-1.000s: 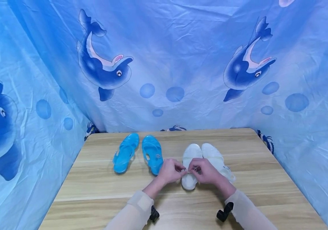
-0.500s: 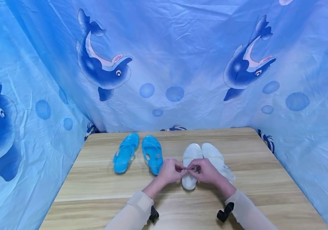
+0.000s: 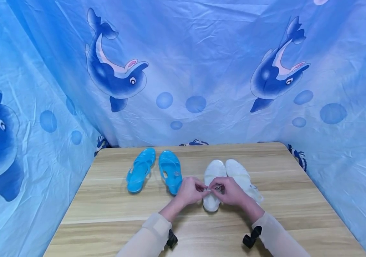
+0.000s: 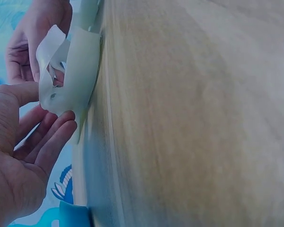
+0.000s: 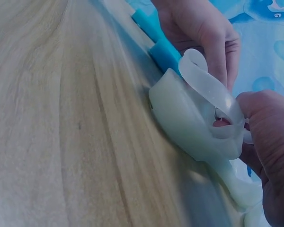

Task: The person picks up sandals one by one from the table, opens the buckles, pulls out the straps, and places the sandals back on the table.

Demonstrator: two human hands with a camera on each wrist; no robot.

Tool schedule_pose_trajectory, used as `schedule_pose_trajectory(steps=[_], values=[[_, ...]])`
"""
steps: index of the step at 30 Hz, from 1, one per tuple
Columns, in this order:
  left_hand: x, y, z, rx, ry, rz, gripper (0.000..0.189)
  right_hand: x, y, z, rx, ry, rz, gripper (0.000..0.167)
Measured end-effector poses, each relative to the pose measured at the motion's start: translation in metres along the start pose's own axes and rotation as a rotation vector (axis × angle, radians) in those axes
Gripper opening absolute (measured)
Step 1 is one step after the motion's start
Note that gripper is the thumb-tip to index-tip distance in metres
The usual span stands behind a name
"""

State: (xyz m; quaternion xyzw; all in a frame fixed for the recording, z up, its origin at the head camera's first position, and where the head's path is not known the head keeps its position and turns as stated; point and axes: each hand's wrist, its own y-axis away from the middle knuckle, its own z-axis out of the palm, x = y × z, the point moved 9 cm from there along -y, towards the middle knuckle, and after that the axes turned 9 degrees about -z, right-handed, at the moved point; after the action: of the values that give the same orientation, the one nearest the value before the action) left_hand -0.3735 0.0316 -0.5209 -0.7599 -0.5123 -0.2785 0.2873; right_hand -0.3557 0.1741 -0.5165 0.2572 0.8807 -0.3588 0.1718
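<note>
A translucent white sandal (image 3: 211,205) lies toe away from me, between my hands. Its ankle strap (image 5: 212,90) arches above the heel in the right wrist view, close to a small metal buckle (image 5: 219,115). My left hand (image 3: 190,191) pinches the strap at the sandal's left side, thumb and forefinger at the buckle. From the right, my right hand (image 3: 229,191) pinches the same strap, its fingertips meeting the left ones. Fingers hide part of the buckle. A matching white sandal (image 3: 238,175) stands against the first, on its right.
Two blue sandals, one at far left (image 3: 137,180) and one nearer (image 3: 170,169), rest left of the white pair, the nearer beside my left hand. Under everything is a wooden table (image 3: 112,210). A blue dolphin-printed curtain (image 3: 183,71) hangs behind and along the sides.
My right fingertips have shifted slightly at the strap, against the left fingertips. Both hands otherwise keep their places, and the sandals have not moved.
</note>
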Motion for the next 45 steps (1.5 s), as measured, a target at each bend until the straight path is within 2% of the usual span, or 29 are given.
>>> schedule_pose_trajectory(steps=[4,10,15,22,25,32,37,45], values=[[-0.001,0.000,0.001,-0.001,-0.004,-0.005,0.016,-0.002,-0.001,0.000,-0.004,0.004,-0.024,0.021],[-0.001,0.001,0.002,-0.016,0.005,-0.011,0.015,-0.002,0.000,-0.001,0.018,0.041,-0.041,0.013],[0.000,0.001,0.000,-0.003,0.008,-0.006,0.014,-0.001,0.001,-0.001,0.031,0.049,-0.056,0.010],[-0.002,0.000,0.003,-0.008,0.014,-0.031,0.014,0.003,0.005,-0.003,0.057,0.028,-0.031,0.016],[-0.002,0.000,0.003,-0.008,0.018,-0.035,0.014,0.002,0.004,-0.003,0.056,0.030,-0.025,0.018],[-0.003,0.000,0.002,-0.028,0.019,-0.047,0.017,-0.003,-0.002,-0.001,0.022,0.024,-0.053,0.010],[-0.001,0.000,0.003,-0.034,0.008,-0.030,0.015,-0.005,-0.003,-0.002,0.006,0.050,-0.052,0.008],[0.000,0.001,0.002,-0.025,0.024,-0.008,0.011,-0.009,-0.003,-0.005,0.040,0.075,-0.124,0.015]])
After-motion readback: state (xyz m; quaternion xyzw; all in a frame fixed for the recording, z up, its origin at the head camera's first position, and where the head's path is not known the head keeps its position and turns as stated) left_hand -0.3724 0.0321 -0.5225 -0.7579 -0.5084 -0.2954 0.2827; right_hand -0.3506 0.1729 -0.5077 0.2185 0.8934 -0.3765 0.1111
